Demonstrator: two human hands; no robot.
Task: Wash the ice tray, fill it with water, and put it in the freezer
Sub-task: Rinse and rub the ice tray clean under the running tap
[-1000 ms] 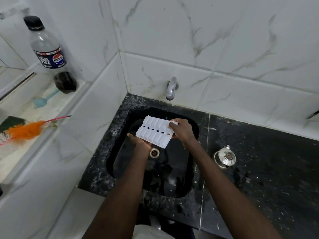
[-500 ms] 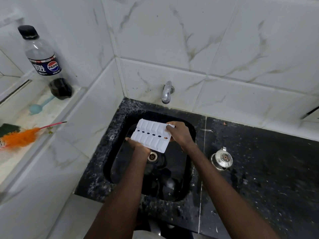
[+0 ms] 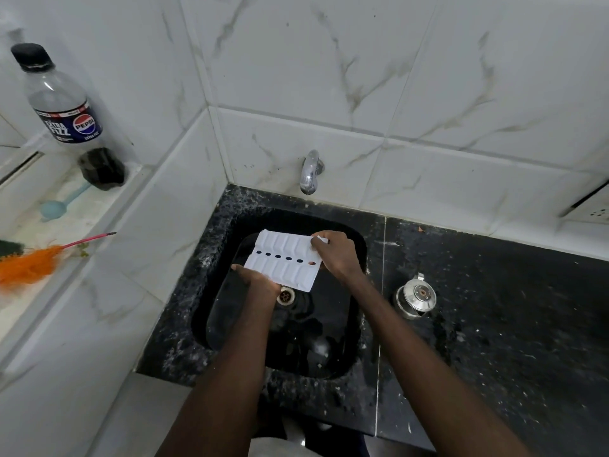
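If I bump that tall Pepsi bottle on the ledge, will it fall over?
Probably. The Pepsi bottle looks nearly empty, just a little dark drink at the bottom, so it is likely light. Tall and narrow, it may tip from a push near its cap.

Black speckled counter point(image 3: 510, 324), just a shiny steel lid thing point(image 3: 416, 295) sitting on it, right of the fingers point(image 3: 321, 243) of the right hand point(image 3: 337, 258). Ledge point(image 3: 95, 211) far left of them: Pepsi bottle point(image 3: 62, 103), blue scoop point(image 3: 54, 207), orange duster point(image 3: 29, 267).
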